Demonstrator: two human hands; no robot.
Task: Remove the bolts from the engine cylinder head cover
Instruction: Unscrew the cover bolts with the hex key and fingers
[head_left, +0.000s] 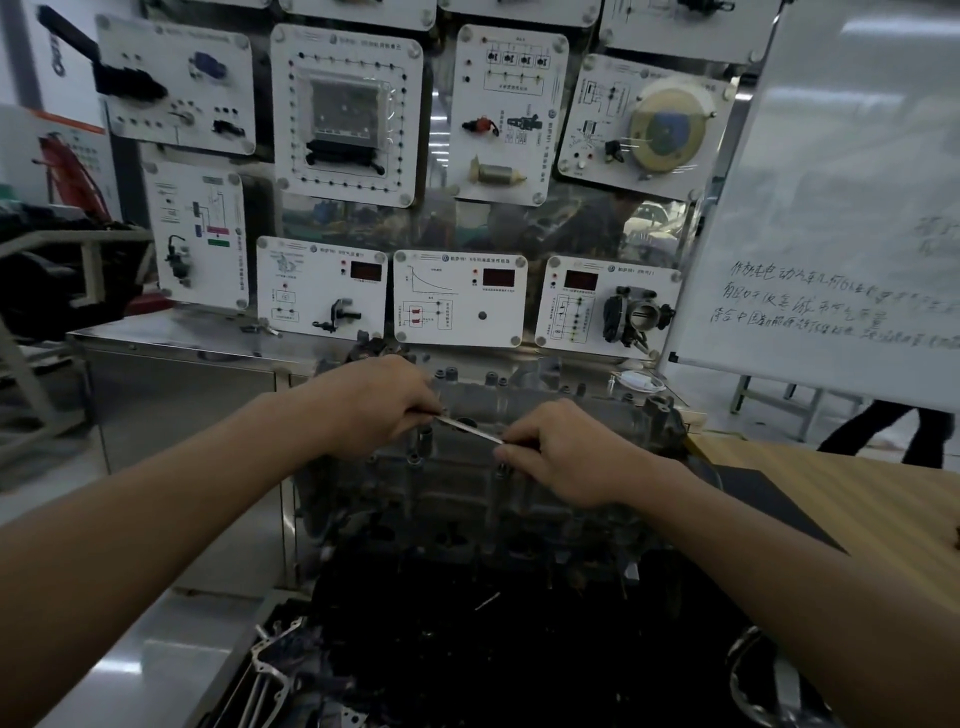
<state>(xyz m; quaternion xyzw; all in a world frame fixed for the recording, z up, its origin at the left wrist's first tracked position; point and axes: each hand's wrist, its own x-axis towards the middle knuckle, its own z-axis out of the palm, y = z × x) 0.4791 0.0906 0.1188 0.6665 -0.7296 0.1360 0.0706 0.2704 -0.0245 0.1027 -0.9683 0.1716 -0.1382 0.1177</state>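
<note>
The cylinder head cover (457, 483) is seen mid-view, atop the engine. Over it a slim metal tool (470, 429) is gripped at both ends, by the left hand (379, 400) at 9 o'clock and the right hand (561, 457) at 3 o'clock. Bolts (448, 373) are seen upright along its 12 o'clock edge. Loose dark parts (291, 670) are heaped at 6 o'clock.

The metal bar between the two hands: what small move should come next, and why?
Probably the left hand should swing its end of the metal bar sideways, as one turns a wrench. The right hand holds the other end down on the cover, seemingly over a bolt, though the hand hides it. Other bolts still stand along the far edge.
</note>
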